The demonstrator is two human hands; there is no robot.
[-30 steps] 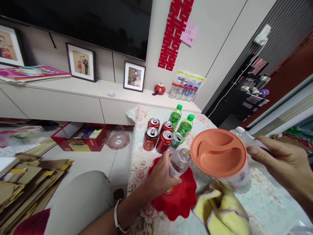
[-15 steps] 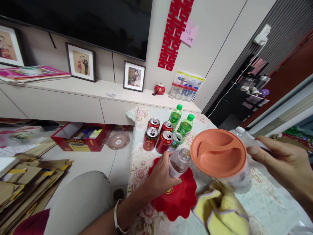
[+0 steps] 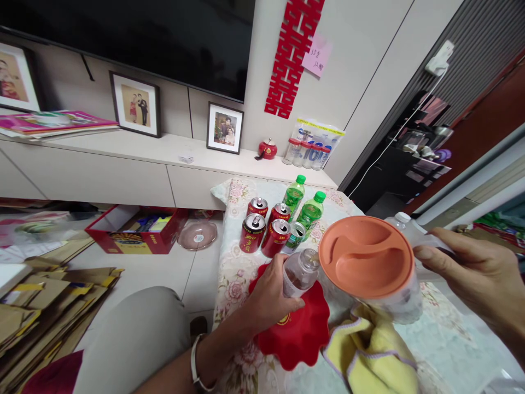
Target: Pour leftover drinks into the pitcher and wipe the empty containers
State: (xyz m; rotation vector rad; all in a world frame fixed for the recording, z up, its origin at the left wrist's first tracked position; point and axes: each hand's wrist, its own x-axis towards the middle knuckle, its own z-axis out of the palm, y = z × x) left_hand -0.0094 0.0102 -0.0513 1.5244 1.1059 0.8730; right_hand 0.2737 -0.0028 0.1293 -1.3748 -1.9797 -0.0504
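My left hand (image 3: pixel 273 293) is wrapped round a clear wide-mouthed bottle (image 3: pixel 301 273), tilted over a red scalloped plate (image 3: pixel 309 339). On the right, my right hand (image 3: pixel 478 268) grips the handle of a clear pitcher (image 3: pixel 404 303) with an orange lid (image 3: pixel 367 254). The pitcher leans toward the bottle, its lid's edge close to the bottle's mouth. Whether liquid runs between them I cannot tell. Below the pitcher lies a crumpled yellow cloth (image 3: pixel 373 355) with a purple edge.
Several opened drink cans (image 3: pixel 276 235) and two green-capped bottles (image 3: pixel 311 213) stand behind my left hand on the flowered tablecloth (image 3: pixel 233 284). A white-capped clear bottle (image 3: pixel 402 220) is behind the pitcher. Left on the floor are a red box (image 3: pixel 139 241) and flattened cardboard (image 3: pixel 53 312).
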